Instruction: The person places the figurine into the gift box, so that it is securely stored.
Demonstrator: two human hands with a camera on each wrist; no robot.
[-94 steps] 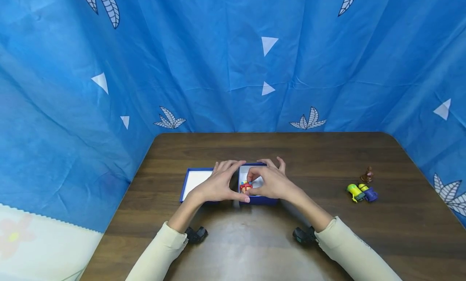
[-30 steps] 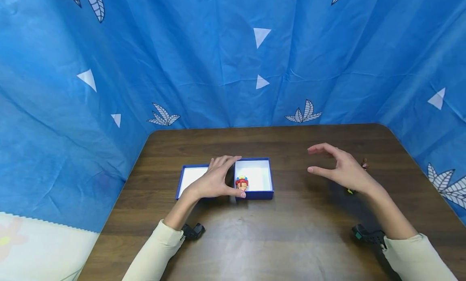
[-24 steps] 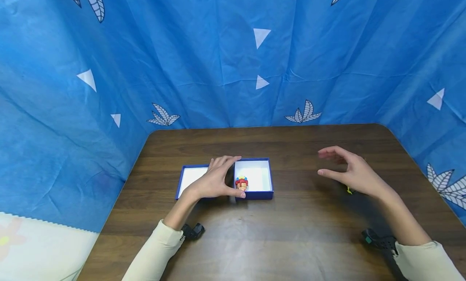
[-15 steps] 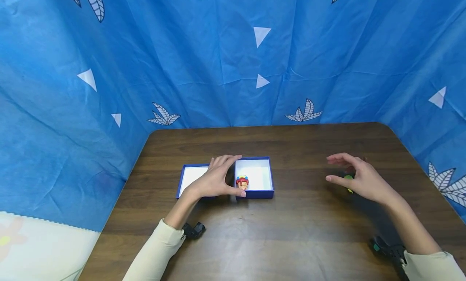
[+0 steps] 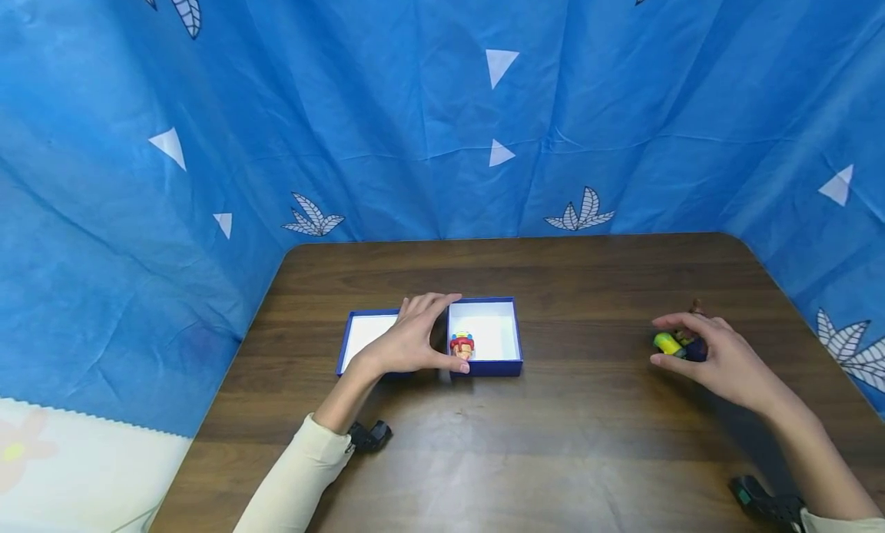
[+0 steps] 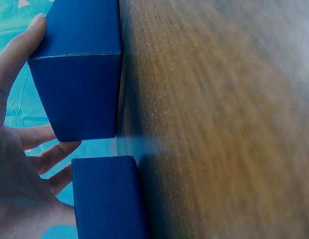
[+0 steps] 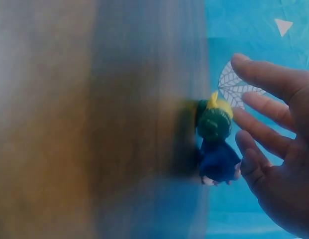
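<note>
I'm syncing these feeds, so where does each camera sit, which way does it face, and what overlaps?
Head: on the head, facing forward and down over the table; left hand, right hand, forearms and sleeves show.
Left wrist: on that wrist, looking along the hand at the blue box; only the left hand shows.
Right wrist: on that wrist, looking along the hand at the yellow-green toy and dark blue toy; only the right hand shows.
Shared: head and left wrist both show the left hand and blue box.
</note>
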